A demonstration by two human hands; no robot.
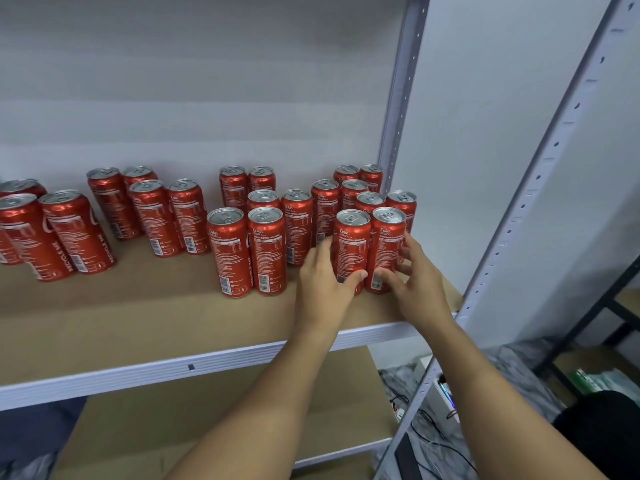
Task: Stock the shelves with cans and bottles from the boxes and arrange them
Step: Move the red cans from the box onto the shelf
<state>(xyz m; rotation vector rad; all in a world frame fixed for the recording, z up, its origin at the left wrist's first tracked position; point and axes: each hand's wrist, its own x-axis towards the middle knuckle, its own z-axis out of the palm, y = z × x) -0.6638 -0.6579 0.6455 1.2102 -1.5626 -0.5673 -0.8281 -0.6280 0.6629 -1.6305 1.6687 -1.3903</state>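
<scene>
Several red Coke cans stand upright in two-wide rows on the brown shelf board (145,306). At the right end, two front cans stand side by side. My left hand (323,282) grips the left front can (351,244), thumb across its lower front and fingers behind its left side. My right hand (414,275) holds the right front can (387,247), thumb on its lower front and fingers curled round its right side. Both cans rest on the shelf, touching each other.
Another pair of cans (247,251) stands just left of my hands, with further groups toward the far left. The grey shelf upright (398,109) rises behind the right row. A lower shelf board (214,410) lies beneath. Cables and a power strip (401,410) lie on the floor at right.
</scene>
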